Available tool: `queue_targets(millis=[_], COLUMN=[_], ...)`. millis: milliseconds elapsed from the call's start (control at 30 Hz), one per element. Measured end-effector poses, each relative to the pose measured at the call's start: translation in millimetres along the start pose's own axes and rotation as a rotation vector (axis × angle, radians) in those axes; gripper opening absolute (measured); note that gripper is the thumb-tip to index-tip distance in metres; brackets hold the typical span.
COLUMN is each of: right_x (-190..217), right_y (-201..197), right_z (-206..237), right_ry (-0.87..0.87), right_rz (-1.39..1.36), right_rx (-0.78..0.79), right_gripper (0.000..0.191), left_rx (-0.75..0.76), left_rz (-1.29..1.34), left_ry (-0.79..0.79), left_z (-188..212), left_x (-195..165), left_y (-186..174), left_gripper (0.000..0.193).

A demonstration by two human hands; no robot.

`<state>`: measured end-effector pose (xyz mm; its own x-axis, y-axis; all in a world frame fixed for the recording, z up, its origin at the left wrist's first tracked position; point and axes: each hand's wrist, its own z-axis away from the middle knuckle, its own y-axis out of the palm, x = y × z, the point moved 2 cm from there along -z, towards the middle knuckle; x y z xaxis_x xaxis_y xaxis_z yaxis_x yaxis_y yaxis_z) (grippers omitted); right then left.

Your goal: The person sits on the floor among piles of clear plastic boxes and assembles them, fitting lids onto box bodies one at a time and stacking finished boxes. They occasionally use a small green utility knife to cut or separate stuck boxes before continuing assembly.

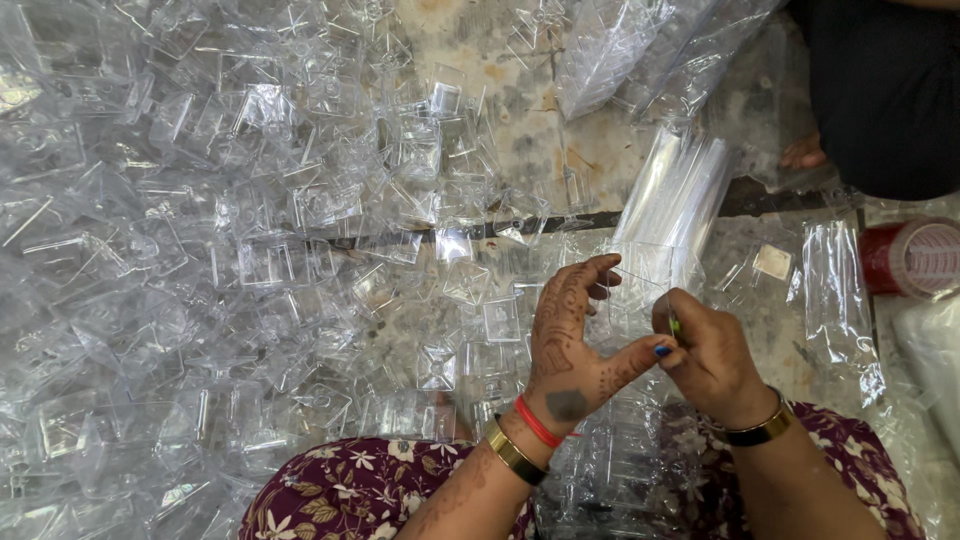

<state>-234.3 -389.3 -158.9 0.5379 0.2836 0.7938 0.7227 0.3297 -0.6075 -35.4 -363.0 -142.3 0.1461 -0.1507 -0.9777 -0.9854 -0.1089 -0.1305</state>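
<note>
My left hand (572,335) and right hand (706,352) have their fingers pinched on 1 clear plastic box (640,285), mid-assembly above the floor's heap of clear boxes (250,250).

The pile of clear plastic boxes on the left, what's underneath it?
Under the pile of clear plastic boxes a mottled stone floor shows through gaps and beyond its edge. Where boxes are heaped thickest at far left, whatever lies beneath is covered.

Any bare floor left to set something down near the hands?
Bare stone floor shows at top centre, between the heap of clear plastic boxes and the plastic bags. Everything left of the left hand is crowded. Right of the right hand, film wrappers cover most of it.
</note>
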Motion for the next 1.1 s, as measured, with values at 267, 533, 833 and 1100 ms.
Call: queue_targets(millis=[267,533,833,1100], right_x=[9.2,6.8,-8.9,-11.9], right_y=[-1.6,1.5,9.7,11.7], right_z=[-1.9,2.4,10.1,11.6], right_ry=[-0.008,-0.048,-0.065,0.128], right_rz=[0.139,0.087,-0.194,-0.550], right_rx=[-0.023,-0.049,-0.191,-0.155], right_gripper=[0.061,0.049,0.052,0.042], left_rx=[-0.027,-0.111,-0.081,0.054], left_rz=[-0.080,-0.263,0.067,0.336], left_ry=[0.061,0.154,-0.053,-0.049], left_z=[2.1,2.8,-1.3,2.6], left_x=[-2.5,-4.3,-2.2,-5.9], left_y=[-2.4,-0.9,-1.1,-0.6], left_gripper=[0.086,0.084,0.079,0.058])
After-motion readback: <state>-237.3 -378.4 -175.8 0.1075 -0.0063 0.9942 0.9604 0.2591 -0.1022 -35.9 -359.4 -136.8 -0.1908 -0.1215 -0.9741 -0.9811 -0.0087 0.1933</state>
